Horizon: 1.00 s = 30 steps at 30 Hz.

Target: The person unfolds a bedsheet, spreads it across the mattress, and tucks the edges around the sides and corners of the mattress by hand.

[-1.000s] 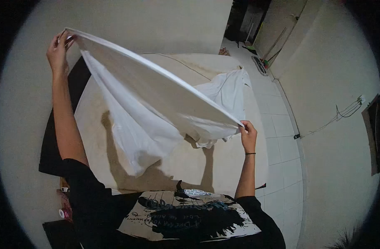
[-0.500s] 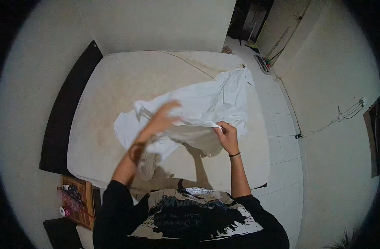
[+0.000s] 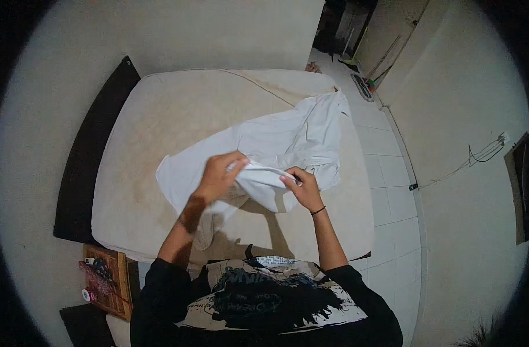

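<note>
Both hands have drawn together since the first frame, where they held a long edge of the white sheet (image 3: 276, 130) stretched wide above the mattress (image 3: 154, 115); half a second ago the left hand (image 3: 217, 176) was a blur with its fingers spread, and now it has closed on the cloth close to the right hand (image 3: 302, 189). That leaves only a short, bunched stretch of edge between them, so the sheet is under two-handed control at this spot while the rest lies slack. Left hand: fingers curled, thumb and fingertips pinching the edge over the middle of the mattress, slightly towards its near side; how firmly, I cannot tell. Right hand: nearly closed too, thumb against the fingers with a fold between them, just beside that same middle part, a dark band (image 3: 317, 210) around the wrist. Beneath and beyond the hands, the sheet lies rumpled across the mattress, one end reaching its far right corner and a rounded flap spreading towards its left side. Some cloth hangs from the pinched edge over the near half of the mattress. A dark headboard (image 3: 85, 156) stands along the left side of the mattress, a wooden table (image 3: 123, 277) sits by its near left corner, and tiled floor (image 3: 389, 202) runs along its right side.
</note>
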Motion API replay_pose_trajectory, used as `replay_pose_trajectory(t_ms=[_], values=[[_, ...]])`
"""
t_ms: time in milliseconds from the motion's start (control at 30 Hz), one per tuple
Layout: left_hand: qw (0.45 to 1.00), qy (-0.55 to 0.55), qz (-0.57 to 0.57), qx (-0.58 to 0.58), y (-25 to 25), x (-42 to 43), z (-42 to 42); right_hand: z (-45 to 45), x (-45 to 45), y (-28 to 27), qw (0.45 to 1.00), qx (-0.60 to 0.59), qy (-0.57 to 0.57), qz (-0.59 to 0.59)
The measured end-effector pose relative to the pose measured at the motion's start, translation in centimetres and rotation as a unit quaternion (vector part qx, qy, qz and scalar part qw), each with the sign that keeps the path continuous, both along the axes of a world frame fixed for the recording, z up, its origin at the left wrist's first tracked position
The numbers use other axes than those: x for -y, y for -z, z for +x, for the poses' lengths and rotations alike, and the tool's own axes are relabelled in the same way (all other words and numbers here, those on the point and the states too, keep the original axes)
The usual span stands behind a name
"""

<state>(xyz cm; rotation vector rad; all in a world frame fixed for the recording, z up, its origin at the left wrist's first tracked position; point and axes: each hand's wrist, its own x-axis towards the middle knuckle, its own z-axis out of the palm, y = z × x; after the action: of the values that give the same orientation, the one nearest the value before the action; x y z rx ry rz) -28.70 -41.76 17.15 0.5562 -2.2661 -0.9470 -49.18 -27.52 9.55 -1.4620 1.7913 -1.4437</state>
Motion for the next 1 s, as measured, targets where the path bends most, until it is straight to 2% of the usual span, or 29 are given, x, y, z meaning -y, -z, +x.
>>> replay_pose_trajectory(t_ms=[67,200,267,333,400,433,500,633,700,767,833,900,967,1000], values=[[0.995,-0.09,0.035,-0.004,-3.0,0.6,2.1,-1.5,0.1,1.9,1.0,-0.01,0.018,0.0],[0.968,-0.237,-0.036,-0.074,-4.4,4.0,7.7,-3.4,-0.6,3.6,1.0,-0.001,0.024,0.018],[0.928,-0.322,-0.043,-0.18,-4.9,5.8,10.2,-5.0,-0.8,6.1,0.997,-0.041,0.031,0.055],[0.9,-0.325,0.012,-0.29,-5.8,8.6,13.8,-5.6,-1.8,6.7,0.994,-0.061,0.04,0.084],[0.816,-0.387,0.036,-0.428,-7.3,10.8,16.6,-6.7,-3.1,9.3,0.993,-0.071,0.06,0.079],[0.811,-0.379,0.061,-0.441,-8.2,10.9,17.6,-7.3,-3.8,10.8,0.992,-0.075,0.071,0.078],[0.813,-0.399,0.008,-0.425,-8.0,12.8,19.3,-7.8,-4.9,11.6,0.99,-0.07,0.089,0.087],[0.843,-0.454,-0.049,-0.285,-6.2,14.1,17.8,-8.4,-6.0,10.7,0.99,-0.03,0.115,0.07],[0.879,-0.422,-0.06,-0.214,-3.9,14.9,16.9,-8.4,-5.9,8.9,0.991,-0.02,0.108,0.074],[0.888,-0.431,-0.102,-0.123,-1.2,15.6,15.2,-7.5,-5.3,5.7,0.992,-0.014,0.078,0.094],[0.903,-0.408,-0.092,-0.098,0.1,13.0,11.3,-7.2,-4.8,4.7,0.995,-0.017,0.06,0.075],[0.946,-0.32,0.036,-0.034,0.2,9.6,7.9,-6.5,-4.2,3.6,0.997,-0.011,0.048,0.055],[0.972,-0.222,0.072,0.011,1.9,6.9,4.3,-5.4,-3.4,1.7,0.999,0.003,0.041,0.035],[0.979,-0.154,0.131,0.039,2.7,5.4,2.7,-4.5,-3.1,0.6,0.999,-0.004,0.032,0.026]])
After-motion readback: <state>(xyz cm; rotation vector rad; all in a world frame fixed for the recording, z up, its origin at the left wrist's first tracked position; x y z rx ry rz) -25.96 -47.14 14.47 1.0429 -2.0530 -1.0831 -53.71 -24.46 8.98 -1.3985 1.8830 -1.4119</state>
